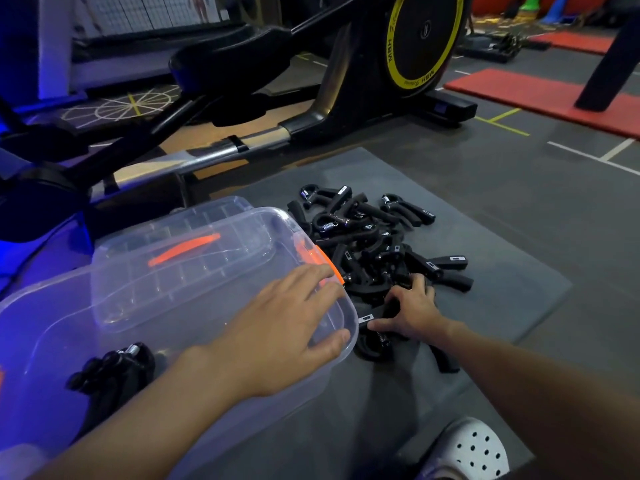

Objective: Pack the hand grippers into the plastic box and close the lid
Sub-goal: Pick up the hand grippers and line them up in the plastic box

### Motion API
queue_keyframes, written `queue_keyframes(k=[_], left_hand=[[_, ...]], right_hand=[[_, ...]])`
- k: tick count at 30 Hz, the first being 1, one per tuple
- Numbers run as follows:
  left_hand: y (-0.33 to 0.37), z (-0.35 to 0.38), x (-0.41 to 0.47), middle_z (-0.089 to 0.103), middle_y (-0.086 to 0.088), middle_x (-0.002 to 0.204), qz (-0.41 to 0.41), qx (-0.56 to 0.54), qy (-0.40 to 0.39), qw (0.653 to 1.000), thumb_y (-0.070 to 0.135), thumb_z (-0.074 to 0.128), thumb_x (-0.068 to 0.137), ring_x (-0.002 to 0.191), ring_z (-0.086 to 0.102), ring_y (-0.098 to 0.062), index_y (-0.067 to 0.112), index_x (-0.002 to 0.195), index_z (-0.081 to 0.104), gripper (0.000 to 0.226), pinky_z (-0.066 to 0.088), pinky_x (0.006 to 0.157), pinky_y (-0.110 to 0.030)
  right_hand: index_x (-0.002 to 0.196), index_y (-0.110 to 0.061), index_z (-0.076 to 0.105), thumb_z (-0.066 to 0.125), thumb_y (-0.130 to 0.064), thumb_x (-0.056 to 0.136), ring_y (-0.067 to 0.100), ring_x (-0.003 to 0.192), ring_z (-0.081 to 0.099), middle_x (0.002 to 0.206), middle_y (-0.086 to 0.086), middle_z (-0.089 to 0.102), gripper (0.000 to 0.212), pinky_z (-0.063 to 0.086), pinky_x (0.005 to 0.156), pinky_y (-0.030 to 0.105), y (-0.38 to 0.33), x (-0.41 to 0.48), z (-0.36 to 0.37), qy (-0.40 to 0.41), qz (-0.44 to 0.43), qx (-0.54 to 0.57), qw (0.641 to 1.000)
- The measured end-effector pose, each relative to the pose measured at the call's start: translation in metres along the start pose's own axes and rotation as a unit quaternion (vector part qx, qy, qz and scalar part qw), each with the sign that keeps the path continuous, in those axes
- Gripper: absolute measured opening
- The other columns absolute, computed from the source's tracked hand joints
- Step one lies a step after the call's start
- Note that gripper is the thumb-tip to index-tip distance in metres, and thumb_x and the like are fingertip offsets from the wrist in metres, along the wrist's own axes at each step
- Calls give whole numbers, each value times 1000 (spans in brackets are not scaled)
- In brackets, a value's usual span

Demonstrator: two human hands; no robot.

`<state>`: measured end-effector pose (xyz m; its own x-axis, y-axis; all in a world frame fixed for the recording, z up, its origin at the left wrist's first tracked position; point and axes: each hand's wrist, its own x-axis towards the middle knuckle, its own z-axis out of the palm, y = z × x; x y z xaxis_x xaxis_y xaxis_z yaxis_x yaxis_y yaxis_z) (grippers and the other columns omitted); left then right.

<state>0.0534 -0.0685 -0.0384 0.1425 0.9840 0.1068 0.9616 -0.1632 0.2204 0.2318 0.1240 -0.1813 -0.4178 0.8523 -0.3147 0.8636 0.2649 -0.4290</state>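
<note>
The person's left hand lies flat with fingers spread on the near right rim of the clear plastic box, gripping nothing. A few grippers already sit inside, near left. The lid leans across the box's far side. The right hand closes its fingers on a hand gripper at the near edge of the black pile on the grey mat.

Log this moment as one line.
left hand: on box rim | right hand: on grippers pile | lid: off | few packed
</note>
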Motion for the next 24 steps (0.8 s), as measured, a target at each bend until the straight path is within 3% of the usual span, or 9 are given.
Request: queue_keyframes(k=[5,8,12,18,22,24], left_hand=[[0,-1,0,29,18,138,2,-2,-5,1000,58,32,90,130,28,-4,33,125,42,44,31,106,-26],[0,-1,0,28,18,139,1,-4,-5,1000,58,33,91,131,27,-3,34,125,41,43,32,106,-27],[-1,0,-1,28,18,140,2,-6,-5,1000,57,34,91,132,27,-4,34,125,41,41,32,106,-28],[-2,1,0,30,15,140,0,-1,-1,1000,58,33,91,131,28,-5,33,126,42,44,33,107,-29],[-2,2,-1,28,14,142,0,-1,-4,1000,57,33,91,133,27,-6,33,128,40,44,32,108,-29],[-2,2,-1,29,14,142,0,-1,-1,1000,57,33,91,133,27,-6,33,127,40,45,32,108,-30]], right_hand=[[111,-26,52,76,-73,54,29,125,30,127,0,36,78,33,109,41,4,-4,3,4,-15,-25,1000],[131,-29,37,73,-78,51,30,128,33,133,0,46,100,31,108,43,5,-3,4,22,-12,-36,999],[150,-43,9,66,-85,52,32,138,24,145,4,41,120,22,112,49,2,0,2,-7,-2,-85,996],[142,-49,30,58,-92,45,29,137,17,143,7,29,109,20,112,53,-2,5,0,2,2,-159,987],[139,-48,33,67,-87,42,30,142,11,151,9,17,110,16,115,54,-3,7,-1,-14,7,-139,990],[138,-45,34,75,-78,45,30,143,13,152,8,19,107,15,116,53,-2,8,-1,-32,6,-128,991]])
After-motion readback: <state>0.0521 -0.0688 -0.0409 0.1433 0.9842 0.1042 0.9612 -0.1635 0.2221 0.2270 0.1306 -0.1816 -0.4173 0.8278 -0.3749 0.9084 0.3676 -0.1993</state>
